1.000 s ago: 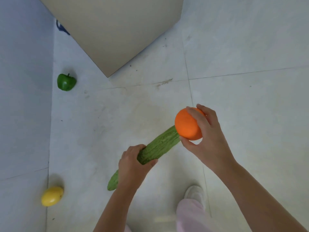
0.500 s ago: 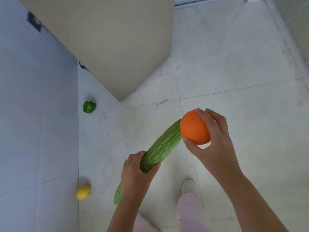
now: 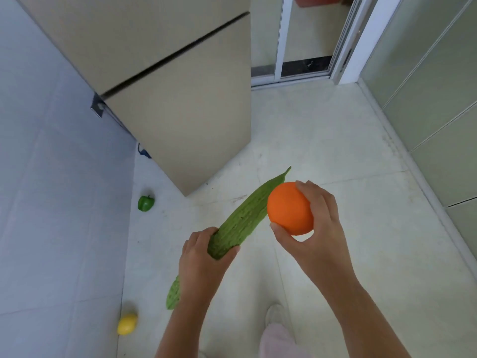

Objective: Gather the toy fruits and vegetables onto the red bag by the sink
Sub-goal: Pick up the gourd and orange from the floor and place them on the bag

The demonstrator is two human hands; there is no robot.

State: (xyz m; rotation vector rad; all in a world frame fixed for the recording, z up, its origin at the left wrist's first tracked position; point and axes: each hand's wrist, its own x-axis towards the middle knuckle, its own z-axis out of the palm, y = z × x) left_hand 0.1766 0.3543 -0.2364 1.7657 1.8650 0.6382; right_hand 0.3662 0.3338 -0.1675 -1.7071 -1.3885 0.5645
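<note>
Bumpy green gourd [image 3: 242,220] held slanted; orange [image 3: 289,208] held near its tip; green pepper [image 3: 145,203], lemon [image 3: 127,324] on floor [image 3: 335,151].

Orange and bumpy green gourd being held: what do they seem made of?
The orange, in the right hand: likely plastic or foam, with flat uniform colour, a matte finish and no visible peel pores. The gourd, in the left hand: probably moulded plastic or foam, with even pale green, fine bumps and a dull surface. Neither is certain.

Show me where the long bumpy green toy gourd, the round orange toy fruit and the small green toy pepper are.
long bumpy green toy gourd [image 3: 245,220]: head view, middle of its body.
round orange toy fruit [image 3: 287,208]: head view, its bare front.
small green toy pepper [image 3: 146,203]: head view, its glossy body.
</note>
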